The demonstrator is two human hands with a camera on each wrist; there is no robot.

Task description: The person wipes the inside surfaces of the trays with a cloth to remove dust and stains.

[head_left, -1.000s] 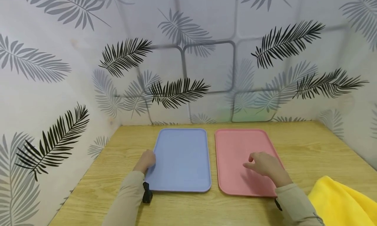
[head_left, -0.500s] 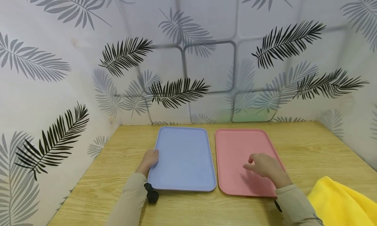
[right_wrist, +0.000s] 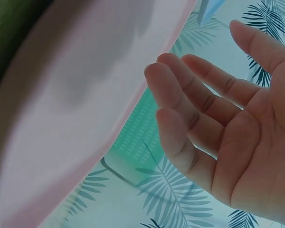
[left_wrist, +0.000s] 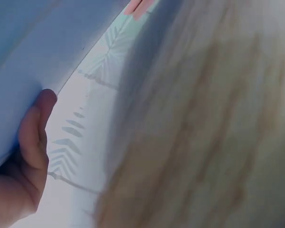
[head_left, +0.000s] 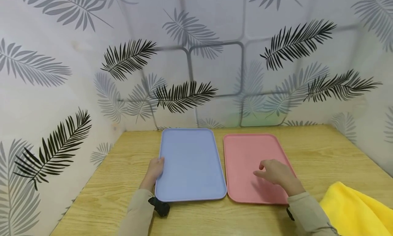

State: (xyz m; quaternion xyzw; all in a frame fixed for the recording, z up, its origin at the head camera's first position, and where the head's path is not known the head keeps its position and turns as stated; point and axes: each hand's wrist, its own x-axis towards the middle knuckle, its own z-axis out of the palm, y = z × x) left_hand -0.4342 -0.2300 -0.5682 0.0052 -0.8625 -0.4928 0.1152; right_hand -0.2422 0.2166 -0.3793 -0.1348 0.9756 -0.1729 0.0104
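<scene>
A light blue rectangular tray (head_left: pixel 190 164) is held at its left edge by my left hand (head_left: pixel 156 168), thumb on the upper side. In the left wrist view, curled fingers of the left hand (left_wrist: pixel 33 147) wrap the edge of the blue tray (left_wrist: pixel 42 52), which is raised off the wooden surface. To its right lies a pink tray (head_left: pixel 245 154), flat on the table. My right hand (head_left: pixel 274 172) hovers over the pink tray and casts a shadow there. The right wrist view shows that hand (right_wrist: pixel 232 133) with loosely bent fingers and a bare palm, apart from the pink tray (right_wrist: pixel 114 57).
A yellow cloth (head_left: pixel 353 212) lies bunched at the right front of the wooden table (head_left: pixel 196 219). Leaf-patterned curtain (head_left: pixel 172 68) surfaces rise behind the table and at both sides. Dark wrist-worn devices sit at both cuffs.
My left hand has taken hold of the blue tray's edge, lifted it and shifted it slightly right, so its near corner is close to the pink tray. The right hand stays in place.
</scene>
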